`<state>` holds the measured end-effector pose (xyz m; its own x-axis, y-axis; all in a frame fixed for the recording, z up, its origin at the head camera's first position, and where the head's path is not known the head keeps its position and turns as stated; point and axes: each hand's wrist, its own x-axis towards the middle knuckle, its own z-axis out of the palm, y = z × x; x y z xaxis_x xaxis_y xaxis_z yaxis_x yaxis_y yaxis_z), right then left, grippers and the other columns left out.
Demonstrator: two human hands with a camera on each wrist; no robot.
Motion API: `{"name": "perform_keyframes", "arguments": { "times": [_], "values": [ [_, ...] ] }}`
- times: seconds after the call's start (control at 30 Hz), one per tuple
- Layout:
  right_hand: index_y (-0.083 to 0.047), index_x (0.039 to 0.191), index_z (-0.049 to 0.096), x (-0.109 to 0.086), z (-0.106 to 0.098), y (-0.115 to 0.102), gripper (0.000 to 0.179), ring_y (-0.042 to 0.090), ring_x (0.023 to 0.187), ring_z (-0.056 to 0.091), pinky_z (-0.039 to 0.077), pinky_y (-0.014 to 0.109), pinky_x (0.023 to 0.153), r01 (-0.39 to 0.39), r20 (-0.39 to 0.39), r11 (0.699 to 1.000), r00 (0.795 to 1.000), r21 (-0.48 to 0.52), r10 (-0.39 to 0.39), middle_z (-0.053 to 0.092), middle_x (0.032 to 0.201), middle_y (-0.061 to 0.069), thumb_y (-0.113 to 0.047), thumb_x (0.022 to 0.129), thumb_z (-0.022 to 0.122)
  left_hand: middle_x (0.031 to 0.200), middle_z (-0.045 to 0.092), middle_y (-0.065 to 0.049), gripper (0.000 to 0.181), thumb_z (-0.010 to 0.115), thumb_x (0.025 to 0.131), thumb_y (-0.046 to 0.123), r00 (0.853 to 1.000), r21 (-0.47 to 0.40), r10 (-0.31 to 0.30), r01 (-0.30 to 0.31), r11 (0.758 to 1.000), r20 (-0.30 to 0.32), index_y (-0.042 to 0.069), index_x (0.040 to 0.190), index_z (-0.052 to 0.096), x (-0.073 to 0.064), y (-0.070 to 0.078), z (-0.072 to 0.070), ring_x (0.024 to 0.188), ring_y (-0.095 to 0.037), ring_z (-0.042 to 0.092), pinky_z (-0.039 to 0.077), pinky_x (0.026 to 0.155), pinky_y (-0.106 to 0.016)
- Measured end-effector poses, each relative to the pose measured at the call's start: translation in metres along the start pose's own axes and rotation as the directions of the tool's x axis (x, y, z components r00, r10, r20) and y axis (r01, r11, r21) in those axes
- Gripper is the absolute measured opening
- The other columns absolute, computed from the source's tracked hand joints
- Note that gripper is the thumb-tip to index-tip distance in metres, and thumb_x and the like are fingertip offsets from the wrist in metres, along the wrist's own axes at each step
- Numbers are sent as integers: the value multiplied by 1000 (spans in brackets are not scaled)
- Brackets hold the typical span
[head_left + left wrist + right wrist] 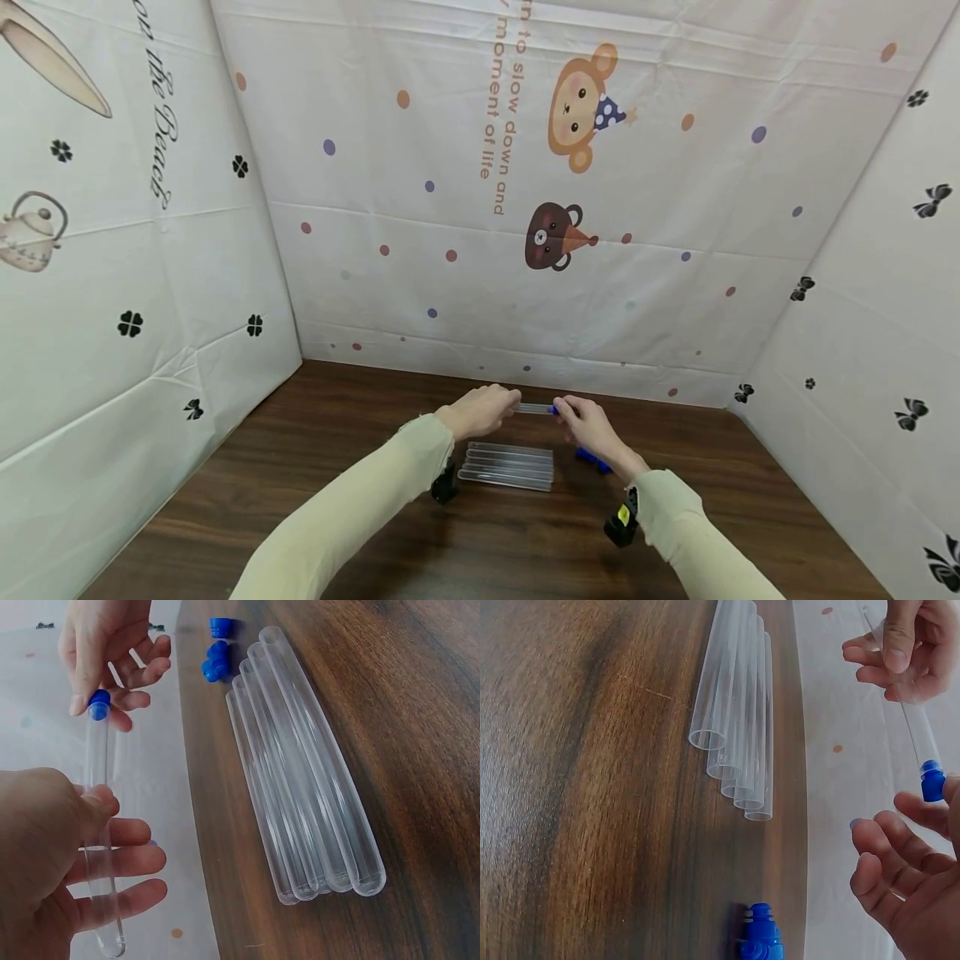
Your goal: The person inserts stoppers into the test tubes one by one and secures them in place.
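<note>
A clear test tube (97, 761) is held up over the table by my left hand (56, 847), thumb and fingers around its middle. At the tube's mouth sits a blue stopper (99, 703), its narrow part inside the glassy wall. My right hand (112, 652) pinches that stopper between thumb and forefinger, the other fingers loosely spread. In the head view the left hand (480, 410) and right hand (592, 425) face each other with the tube level between them. Below them several uncapped test tubes (510, 467) lie side by side on the table.
Loose blue stoppers (594, 460) lie to the right of the row of tubes, under my right forearm. The dark wooden table (360, 533) ends at a patterned white cloth wall (465, 333) just behind the hands. More cloth stands on the left and right.
</note>
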<state>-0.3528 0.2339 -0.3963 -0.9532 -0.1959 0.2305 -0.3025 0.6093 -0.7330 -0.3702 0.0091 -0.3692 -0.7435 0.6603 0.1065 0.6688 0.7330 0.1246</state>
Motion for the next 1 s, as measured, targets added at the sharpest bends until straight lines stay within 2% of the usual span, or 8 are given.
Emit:
{"name": "perform_keyframes", "arguments": {
  "times": [0.13,0.2,0.33,0.43,0.57,0.7,0.83,1.0],
  "values": [
    [-7,79,54,0,1,0,36,16,50,49,42,26,49,15,-14,1000,1000,-25,-15,51,66,8,-31,104,42,119,67,-3,33,57,93,-2,1000,-19,4,-4,1000,-1,13,122,55,0,0,1,105,-11,66,55,81,-24],
    [-8,76,51,0,2,-1,37,13,55,45,40,26,55,30,-31,997,999,-66,-32,47,66,6,-30,104,41,119,67,-3,33,57,92,-2,1000,-19,7,-7,1000,-3,14,121,55,-1,-1,1,106,-11,66,55,81,-24],
    [-9,71,45,0,2,-1,39,14,68,41,34,28,65,78,-72,986,993,-150,-89,39,69,1,-27,105,40,118,67,-2,32,59,91,-1,1000,-13,10,-11,1000,-11,14,119,55,0,-1,2,106,-11,66,55,82,-25],
    [-7,70,45,0,3,-2,41,18,79,44,32,32,71,100,-87,977,989,-186,-118,43,73,4,-27,105,39,116,68,-1,32,60,91,-1,1000,-7,6,-6,1000,-14,15,118,55,0,-1,2,105,-11,66,55,82,-25],
    [-9,74,49,0,5,-2,41,30,103,45,29,45,82,79,-92,974,991,-213,-100,55,93,12,-30,106,35,117,67,-2,31,58,91,-1,1000,-12,-1,0,1000,-14,15,118,54,0,0,1,105,-12,66,55,82,-26],
    [-11,80,53,0,7,-3,40,37,116,36,25,56,89,25,-104,979,993,-203,-47,55,114,17,-33,106,32,116,68,-2,29,56,92,0,1000,-13,1,-2,1000,-27,14,117,55,0,2,0,104,-12,66,55,81,-27],
    [-11,82,54,0,11,-4,40,41,117,35,25,58,90,-15,-136,982,991,-189,-11,55,116,19,-32,106,32,113,69,-1,28,54,93,-1,999,-5,1,-1,1000,-51,14,115,58,1,3,0,101,-13,67,55,80,-26],
    [-4,83,57,0,17,-6,41,43,111,40,31,56,82,-21,-168,983,986,-182,-11,58,105,18,-28,106,33,111,70,-1,29,54,92,-3,997,1,5,-5,1000,-79,12,114,60,2,2,3,99,-14,68,55,80,-26]
  ]
}}
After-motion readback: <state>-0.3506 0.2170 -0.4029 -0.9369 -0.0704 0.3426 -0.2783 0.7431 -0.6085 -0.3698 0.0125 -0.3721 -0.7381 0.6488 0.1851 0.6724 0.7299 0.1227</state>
